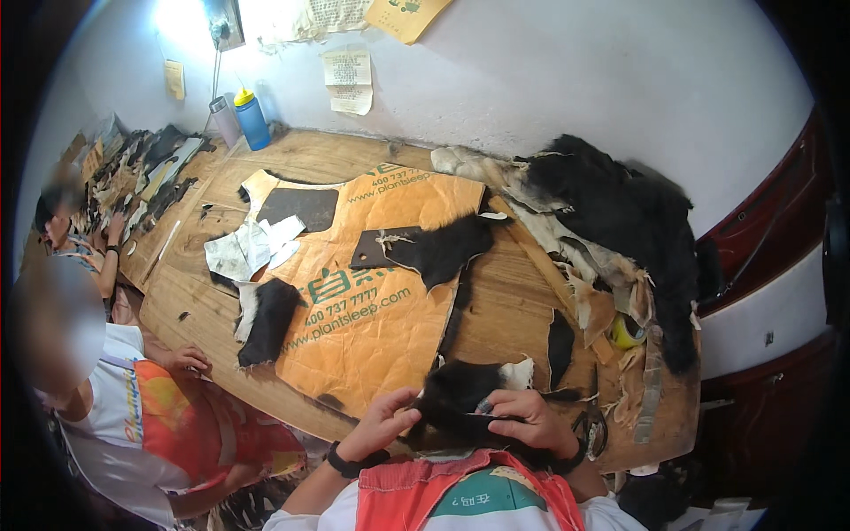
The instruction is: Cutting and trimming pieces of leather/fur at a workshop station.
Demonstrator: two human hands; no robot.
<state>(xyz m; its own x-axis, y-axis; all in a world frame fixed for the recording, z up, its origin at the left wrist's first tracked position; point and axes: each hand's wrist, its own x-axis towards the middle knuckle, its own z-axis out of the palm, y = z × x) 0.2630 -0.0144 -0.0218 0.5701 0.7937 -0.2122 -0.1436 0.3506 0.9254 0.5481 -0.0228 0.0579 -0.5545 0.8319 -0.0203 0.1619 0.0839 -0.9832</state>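
At the table's near edge, my left hand (387,423) and my right hand (528,420) pinch a black fur piece (462,382) between them. A pale scrap end (518,373) shows at its right side. Just beyond lies a large orange printed sheet (376,354), cut like a garment pattern. On that sheet rest another black fur piece (447,248), a dark plate with a hole (370,252), a dark rectangle (298,210) and white pieces (237,254). One more dark fur piece (270,320) overlaps its left edge. Scissors (598,434) lie right of my right hand.
A heap of black pelts (620,212) covers the table's right side, beside a wooden strip (536,252), a yellow round object (627,332) and a clear ruler (649,385). Two bottles (251,124) stand at the back. Two people sit at left, one resting a hand (188,358) near the edge.
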